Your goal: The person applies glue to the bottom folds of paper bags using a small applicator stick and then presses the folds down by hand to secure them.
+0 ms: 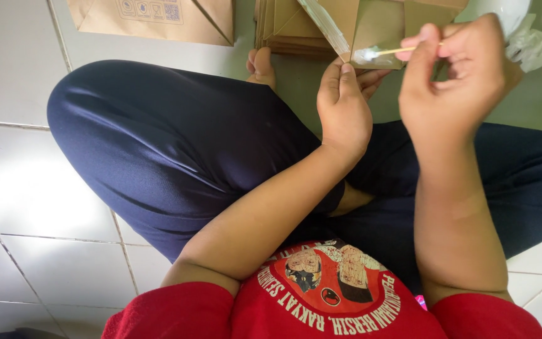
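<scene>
Glue work on a brown paper bag (377, 28) appears to be the step in hand: the person sits cross-legged on a white tiled floor (20, 188), and the right hand (465, 75) pinches a thin stick (403, 50) between thumb and fingertips, its white-smeared tip lying against the flap of the bag. The grip of the left hand (343, 107) is closed on the lower edge of that flap, thumb on top and fingers underneath, holding the paper taut just beside the tip. Doing this well likely calls for keeping the flap flat and steady with the left hand while the right draws the stick in a thin, even line along the fold, staying clear of the left thumb so no paste lands on skin. A stack of folded bags (283, 31) lies just behind the left hand, and another flat brown sheet (158, 19) rests further off on the floor. Much is cut off: the top of the bag runs out of frame, the whitish crumpled plastic (528, 37) behind the right hand is only partly seen, and what holds the paste does not show. Motion blur softens the right hand's fingers, so their exact hold on the stick is hard to read.
</scene>
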